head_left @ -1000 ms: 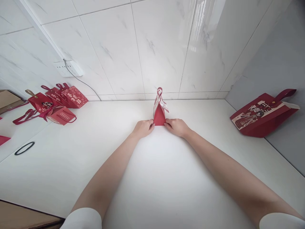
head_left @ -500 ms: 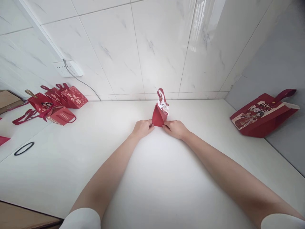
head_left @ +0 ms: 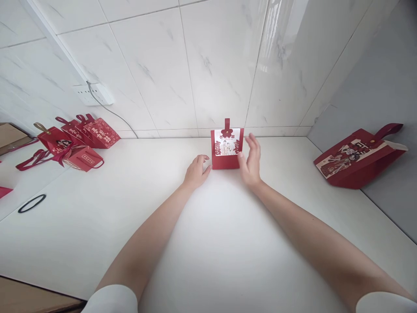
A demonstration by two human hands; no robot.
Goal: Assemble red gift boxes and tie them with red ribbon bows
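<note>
A small red gift box (head_left: 225, 163) stands upright near the wall, its front facing me. A white printed panel with figures covers its upper front, and a red strap handle rises from the top. My left hand (head_left: 195, 171) rests on the table at the box's lower left corner, fingers loosely apart and gripping nothing. At the box's right side my right hand (head_left: 250, 163) is raised with fingers spread. Its thumb is by the right edge of the front; whether it touches, I cannot tell.
Several red gift boxes (head_left: 106, 132) stand at the back left, with a ribboned red box (head_left: 85, 158) before them. A black ring (head_left: 31, 203) lies on the white table (head_left: 202, 252). A larger red gift box (head_left: 348, 163) leans at the right. A cable hangs from a wall socket (head_left: 93, 94).
The small box has turned from its side view so its printed front faces me. Both hands have let go of its lower corners; the right hand has risen and opened.
</note>
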